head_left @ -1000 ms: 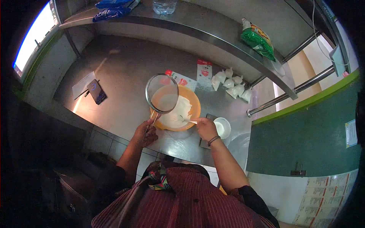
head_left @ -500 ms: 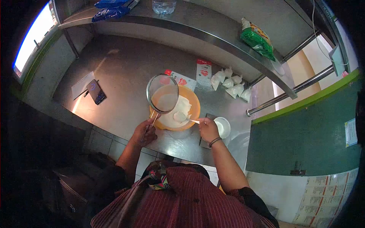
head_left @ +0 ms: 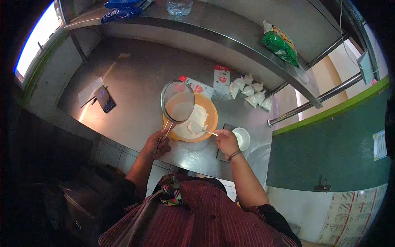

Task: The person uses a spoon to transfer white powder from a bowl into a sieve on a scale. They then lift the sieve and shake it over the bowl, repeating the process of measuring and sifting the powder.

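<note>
My left hand (head_left: 158, 143) is closed around the wire handle of a round mesh sieve (head_left: 178, 101), held tilted above the left part of an orange bowl (head_left: 212, 113). White powder (head_left: 200, 115) fills much of the bowl, partly seen through the mesh. In my right hand (head_left: 227, 143) is the handle of a spoon (head_left: 195, 127), whose head rests at the powder inside the bowl. Just right of that hand a white cup (head_left: 242, 138) stands on a flat dark kitchen scale (head_left: 224, 153), partly covered by the hand.
Two red-and-white packets (head_left: 222, 78) and several knotted bags of white powder (head_left: 255, 98) lie behind the bowl. A phone (head_left: 104, 100) and paper lie at left on the steel table (head_left: 135, 78). Overhead, a shelf (head_left: 214, 37) holds blue packs, a water container and a green bag (head_left: 280, 47).
The view has shifted very slightly. Both hands keep their grips, and the sieve and spoon stay almost in the same place over the bowl.
</note>
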The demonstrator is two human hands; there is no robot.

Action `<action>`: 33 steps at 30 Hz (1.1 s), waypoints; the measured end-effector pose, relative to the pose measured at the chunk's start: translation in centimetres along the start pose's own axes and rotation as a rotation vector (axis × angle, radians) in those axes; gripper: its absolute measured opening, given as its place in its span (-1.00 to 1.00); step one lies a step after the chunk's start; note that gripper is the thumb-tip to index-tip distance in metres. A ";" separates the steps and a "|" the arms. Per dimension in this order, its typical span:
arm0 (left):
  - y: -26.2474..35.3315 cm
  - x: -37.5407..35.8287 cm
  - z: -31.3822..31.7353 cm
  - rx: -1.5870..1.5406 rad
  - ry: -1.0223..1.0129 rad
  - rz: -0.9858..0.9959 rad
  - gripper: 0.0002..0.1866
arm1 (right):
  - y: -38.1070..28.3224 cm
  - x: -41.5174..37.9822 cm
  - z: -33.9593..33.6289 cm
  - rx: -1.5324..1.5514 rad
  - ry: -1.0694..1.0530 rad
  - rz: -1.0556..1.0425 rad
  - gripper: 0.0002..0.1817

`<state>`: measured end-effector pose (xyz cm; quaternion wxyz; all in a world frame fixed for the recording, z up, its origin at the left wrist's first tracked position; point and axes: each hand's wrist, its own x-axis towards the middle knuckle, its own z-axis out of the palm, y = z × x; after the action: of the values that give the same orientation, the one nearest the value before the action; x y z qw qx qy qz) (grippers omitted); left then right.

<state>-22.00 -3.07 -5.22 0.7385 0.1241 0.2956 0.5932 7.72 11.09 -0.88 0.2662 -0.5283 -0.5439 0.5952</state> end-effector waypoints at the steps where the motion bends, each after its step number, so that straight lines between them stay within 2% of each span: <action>1: 0.0 -0.1 0.0 0.000 0.000 0.000 -0.42 | -0.2 -0.1 0.0 0.000 0.000 0.000 -0.75; 3: 0.0 -0.4 0.0 0.018 -0.020 0.004 -0.42 | -0.4 -0.3 0.0 -0.102 0.027 -0.010 -0.76; 6: -0.1 -0.3 -0.3 0.044 0.049 -0.016 -0.41 | 0.0 0.0 -0.3 -0.039 -0.015 0.022 -0.76; 10: 0.1 -0.5 0.1 0.093 0.005 -0.003 -0.39 | 0.3 0.1 -0.4 -0.101 0.023 0.012 -0.73; 12: -0.3 -0.2 0.0 0.035 0.118 0.006 -0.39 | 0.3 -0.1 -0.4 -0.146 0.011 -0.010 -0.75; 15: 0.1 -0.5 0.0 0.052 0.010 0.015 -0.40 | 1.3 0.8 -0.4 -0.160 0.016 -0.084 -0.75; 19: 0.4 -0.6 0.7 0.066 0.011 0.028 -0.43 | 0.2 0.0 -0.4 -0.117 -0.014 -0.059 -0.73; 21: 0.4 -0.5 0.9 -0.006 0.080 0.002 -0.43 | -0.3 -0.3 -0.4 -0.124 -0.014 -0.039 -0.72; 24: 0.8 -0.5 0.8 0.076 0.081 -0.027 -0.41 | -0.1 -0.1 -0.3 -0.126 -0.004 -0.021 -0.73; 28: 0.5 -0.1 0.1 0.037 0.065 -0.019 -0.41 | -0.3 -0.6 -0.4 -0.061 -0.009 -0.016 -0.73; 31: 0.5 0.0 0.2 0.050 0.037 -0.006 -0.41 | 0.2 -0.2 -0.5 -0.198 0.008 -0.128 -0.73; 33: 0.5 -0.1 0.3 0.069 0.078 0.003 -0.41 | -0.2 -0.6 -0.6 -0.126 -0.024 -0.068 -0.73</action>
<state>-22.26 -2.94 -4.66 0.7209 0.1265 0.3443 0.5880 8.41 10.87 -0.42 0.2462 -0.5179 -0.6011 0.5567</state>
